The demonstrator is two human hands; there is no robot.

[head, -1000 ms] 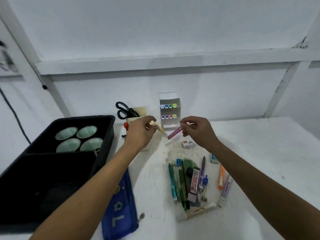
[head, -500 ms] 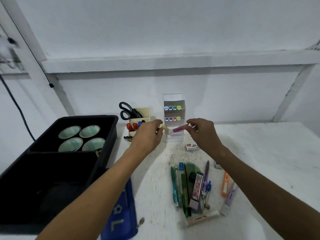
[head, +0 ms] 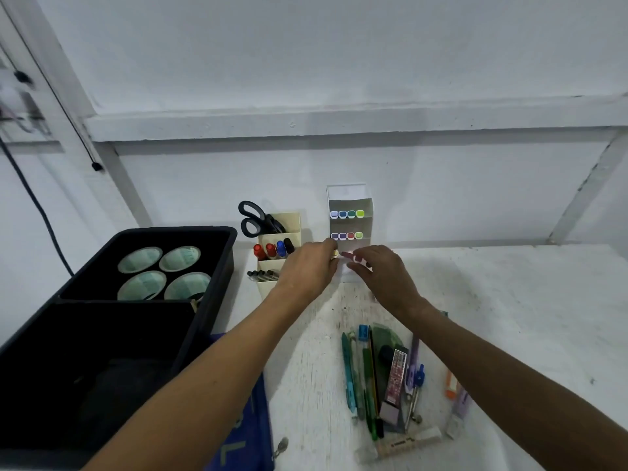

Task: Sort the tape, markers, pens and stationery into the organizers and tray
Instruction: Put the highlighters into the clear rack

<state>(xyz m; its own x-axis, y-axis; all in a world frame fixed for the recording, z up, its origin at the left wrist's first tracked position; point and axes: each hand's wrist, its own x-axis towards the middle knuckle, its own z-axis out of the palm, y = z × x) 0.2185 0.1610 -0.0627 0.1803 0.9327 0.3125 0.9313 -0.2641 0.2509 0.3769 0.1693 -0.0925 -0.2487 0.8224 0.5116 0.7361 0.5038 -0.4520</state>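
Your left hand (head: 307,268) pinches a yellow marker (head: 335,254) and your right hand (head: 375,270) pinches a pink marker (head: 348,255), both tips at the bottom row of the clear rack (head: 350,202). Feed them in one at a time, level with the slot, so they don't jam.

Leftward sits the black tray (head: 217,232) with tape rolls (head: 159,271), then the beige organizer (head: 278,263) with scissors (head: 258,219). The unsorted pile (head: 380,375) lies near you; nothing blocks the rack.
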